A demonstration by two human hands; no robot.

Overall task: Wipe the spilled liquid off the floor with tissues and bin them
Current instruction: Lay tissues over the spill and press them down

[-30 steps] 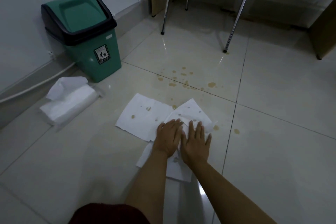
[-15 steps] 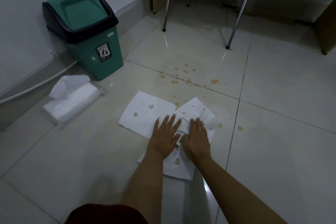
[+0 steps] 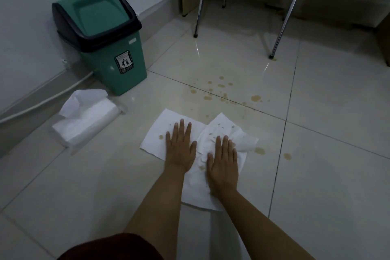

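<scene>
White tissues lie spread on the tiled floor, blotched with brown spots. My left hand point(image 3: 180, 147) presses flat on the left tissue point(image 3: 154, 139), fingers straight. My right hand point(image 3: 223, 157) presses flat on the crumpled right tissue point(image 3: 223, 126), which overlaps another sheet under my wrist. Brown drops of spilled liquid point(image 3: 219, 91) dot the floor beyond the tissues, and two more drops point(image 3: 287, 156) lie to the right. A green bin point(image 3: 109, 48) with a black-rimmed swing lid stands against the wall at the left.
An open pack of white tissues point(image 3: 84, 120) lies on the floor left of my hands, below the bin. Metal chair legs point(image 3: 285, 19) and wooden furniture panels stand at the far end. A white cable runs along the wall base.
My hands have moved apart: the left one slid left onto the left tissue, the right one flattened on the crumpled sheet. The tissues have spread and shifted slightly.
</scene>
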